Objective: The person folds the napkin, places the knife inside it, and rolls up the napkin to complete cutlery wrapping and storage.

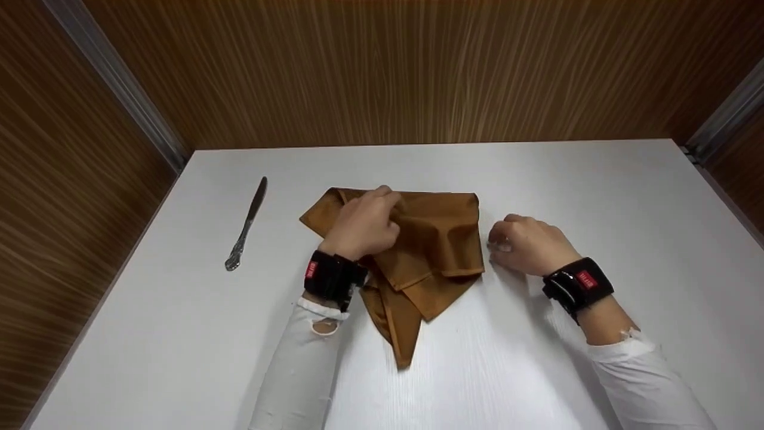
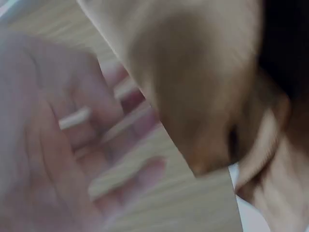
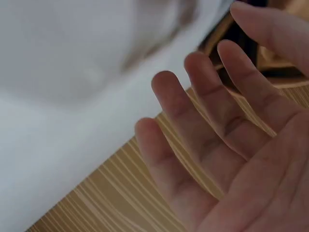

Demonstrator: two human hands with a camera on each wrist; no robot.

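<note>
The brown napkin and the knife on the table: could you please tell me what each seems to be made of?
The brown napkin looks like woven cloth with a slight sheen: it creases and folds softly. The knife appears to be polished metal, silvery and reflective, with an ornate handle.

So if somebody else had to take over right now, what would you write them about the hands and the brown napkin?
Left hand: pinches a fold on top of the brown cloth napkin.
Right hand: beside the napkin's right edge, fingers loosely curled, holding nothing.
Napkin: mid-table, partly folded, still bunched, one pointed corner toward the person.
Table knife: lies apart on the left of the white table, untouched.
Left to do: the folds look unfinished.
</note>
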